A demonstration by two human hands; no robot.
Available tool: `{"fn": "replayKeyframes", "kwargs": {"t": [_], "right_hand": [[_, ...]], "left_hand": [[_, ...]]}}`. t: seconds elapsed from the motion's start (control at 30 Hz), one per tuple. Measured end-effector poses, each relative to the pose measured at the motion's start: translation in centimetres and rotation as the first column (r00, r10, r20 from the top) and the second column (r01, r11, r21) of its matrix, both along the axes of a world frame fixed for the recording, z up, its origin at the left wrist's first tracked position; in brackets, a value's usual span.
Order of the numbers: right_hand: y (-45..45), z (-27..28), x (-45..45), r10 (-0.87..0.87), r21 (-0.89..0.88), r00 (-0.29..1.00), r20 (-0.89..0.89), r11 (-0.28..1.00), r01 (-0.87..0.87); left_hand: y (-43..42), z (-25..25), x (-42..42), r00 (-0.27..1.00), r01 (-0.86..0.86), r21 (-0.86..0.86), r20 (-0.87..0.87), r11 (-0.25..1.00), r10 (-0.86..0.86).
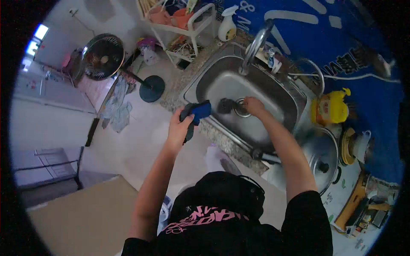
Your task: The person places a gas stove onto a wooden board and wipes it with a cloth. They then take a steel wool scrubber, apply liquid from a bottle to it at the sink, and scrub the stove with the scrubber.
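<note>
My left hand (179, 124) is wrapped round a dark grey and blue object (202, 111), beside the sink's near left edge. Its exact kind does not show. Down in the steel sink (218, 85), my right hand (253, 106) is closed at the drain (242, 112). A dark, rough-looking clump (226, 105) lies just left of these fingers. Blur hides whether the hand grips it. Over the sink's far side arches a chrome faucet (257, 42).
A white spray bottle (227, 26) stands behind the sink. On the right are a yellow bottle (331, 106) and a lidded steel pot (318, 155). At left, a white rack (183, 32) and a floor fan (103, 57) stand on the floor.
</note>
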State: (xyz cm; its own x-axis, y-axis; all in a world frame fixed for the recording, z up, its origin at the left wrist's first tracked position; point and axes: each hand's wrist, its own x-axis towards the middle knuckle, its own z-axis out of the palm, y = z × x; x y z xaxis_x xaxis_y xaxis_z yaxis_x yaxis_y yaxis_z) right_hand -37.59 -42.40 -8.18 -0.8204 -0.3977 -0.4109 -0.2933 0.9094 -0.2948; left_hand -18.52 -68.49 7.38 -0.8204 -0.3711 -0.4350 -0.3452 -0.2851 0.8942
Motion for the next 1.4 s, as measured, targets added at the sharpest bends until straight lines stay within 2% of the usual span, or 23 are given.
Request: {"fn": "replayKeyframes", "kwargs": {"t": [0.1,0.17,0.23,0.27,0.33,0.37,0.4,0.43,0.47,0.5,0.57,0.6,0.63,0.67,0.7,0.77,0.83,0.9,1.07,1.17,1.23,1.3,1.4], "right_hand": [[-1.1,-1.1,-0.9,0.112,-0.150,0.994,0.020,0.983,-0.108],[-1.3,-8.1,-1.1,-0.027,-0.205,0.992,0.120,0.977,0.051],[-2.0,-11.1,-0.2,-0.124,-0.482,0.992,0.019,0.868,0.117],[-2.5,-11.5,0.0,-0.137,-0.479,0.990,0.034,0.867,0.137],[-3.8,-10.0,0.3,-0.013,-0.055,0.999,0.035,0.998,0.015],[-3.6,-10.2,0.4,-0.034,-0.057,0.998,0.048,0.998,0.037],[-3.0,-10.7,0.7,-0.067,-0.251,0.996,0.053,0.965,0.078],[-2.1,-11.5,0.7,-0.102,-0.433,0.993,0.057,0.894,0.116],[-1.2,-12.4,0.5,-0.116,-0.552,0.942,0.316,0.784,0.282],[-0.7,-9.2,0.9,-0.145,-0.546,0.937,0.319,0.780,0.306],[0.6,3.4,1.3,-0.187,-0.528,0.865,0.466,0.726,0.441],[1.6,6.0,1.9,-0.223,-0.518,0.859,0.462,0.718,0.465],[2.4,8.1,2.7,-0.273,-0.539,0.855,0.441,0.681,0.496],[3.1,10.1,3.6,-0.325,-0.561,0.848,0.419,0.642,0.523],[3.7,12.2,4.4,-0.361,-0.551,0.837,0.412,0.632,0.544],[4.7,16.2,5.9,-0.452,-0.680,0.825,0.340,0.487,0.548],[5.3,18.9,7.6,-0.541,-0.724,0.792,0.283,0.421,0.547],[6.3,20.6,9.4,-0.600,-0.744,0.615,0.511,0.050,0.666],[7.1,21.3,11.8,-0.613,-0.768,0.577,0.539,-0.077,0.636],[8.5,21.1,12.1,-0.612,-0.760,0.571,0.548,-0.078,0.645],[10.5,19.9,12.2,-0.673,-0.771,0.582,0.457,0.027,0.636],[12.9,19.6,11.7,-0.810,-0.776,0.554,0.191,0.221,0.591],[18.2,21.4,9.5,-0.920,-0.768,0.388,-0.049,0.283,0.574]], "left_hand": [[-1.2,-3.9,-6.5,0.984,0.171,-0.182,-0.011,0.968,-0.175],[-0.8,-5.4,-9.6,0.963,0.249,-0.538,0.051,0.805,-0.264],[-1.2,-8.6,-11.9,0.936,0.290,-0.623,0.025,0.727,-0.351],[-1.4,-10.4,-13.0,0.901,0.294,-0.712,-0.016,0.638,-0.433],[-1.5,-13.2,-15.0,0.885,0.340,-0.692,0.007,0.637,-0.465],[-1.6,-14.3,-15.6,0.875,0.366,-0.674,0.015,0.642,-0.484],[-1.4,-14.0,-15.8,0.864,0.389,-0.669,0.028,0.633,-0.502],[-0.9,-13.1,-16.2,0.829,0.468,-0.727,0.165,0.503,-0.534],[-0.3,-12.4,-16.7,0.784,0.538,-0.762,0.294,0.361,-0.546],[0.4,-12.0,-16.8,0.767,0.551,-0.757,0.293,0.351,-0.570],[2.1,-11.5,-17.0,0.600,0.377,-0.921,0.162,0.098,-0.783],[2.8,-11.6,-17.3,0.479,0.614,-0.754,0.120,0.234,-0.870],[4.0,-9.7,-17.3,0.445,0.622,-0.751,0.107,0.221,-0.889],[5.5,-6.1,-17.1,0.398,0.811,-0.456,-0.028,0.366,-0.917],[6.7,-3.9,-16.8,0.389,0.910,-0.088,-0.161,0.406,-0.907],[8.5,-2.6,-16.4,0.381,0.916,-0.045,-0.223,0.400,-0.897],[9.9,-0.9,-16.5,0.496,0.862,0.241,-0.219,0.446,-0.840],[10.9,-0.3,-16.4,0.486,0.855,0.334,-0.250,0.396,-0.838],[12.2,0.2,-16.1,0.536,0.687,0.663,-0.186,0.297,-0.823],[13.7,-0.6,-16.1,0.542,0.609,0.747,-0.147,0.266,-0.827],[15.5,-1.5,-16.2,0.567,0.546,0.791,-0.106,0.276,-0.817],[18.1,-1.9,-16.6,0.601,0.522,0.788,-0.067,0.327,-0.797],[23.4,-1.3,-16.2,0.656,0.551,0.707,-0.038,0.444,-0.754]]}}
